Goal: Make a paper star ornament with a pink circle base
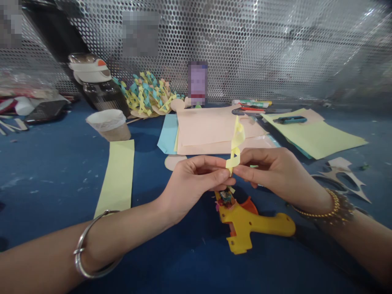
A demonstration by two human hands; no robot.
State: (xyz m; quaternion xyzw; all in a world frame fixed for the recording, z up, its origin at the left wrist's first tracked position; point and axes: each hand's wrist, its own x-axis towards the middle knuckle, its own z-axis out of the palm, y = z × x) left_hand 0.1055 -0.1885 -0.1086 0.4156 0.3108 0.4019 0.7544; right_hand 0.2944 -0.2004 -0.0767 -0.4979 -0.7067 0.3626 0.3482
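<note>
A twisted yellow paper strip [238,136] stands upright between my two hands, curling in loops above the fingertips. My left hand [196,177] pinches its lower end between thumb and fingers. From the other side, my right hand [271,165] is closed with thumb and forefinger at the lower loop. Directly below the hands lies a yellow hot glue gun [257,228] with an orange trigger; its nozzle end is smeared with dried residue and partly hidden by my fingers.
Pink paper sheets [208,126] lie beyond my hands, with a green-yellow stack [321,134] and cutter [290,119] at right. Left are a yellow paper strip [118,175], paper cup [110,124], bottle [104,92] and curled paper pieces [150,94]. Paper offcuts [339,167] lie right.
</note>
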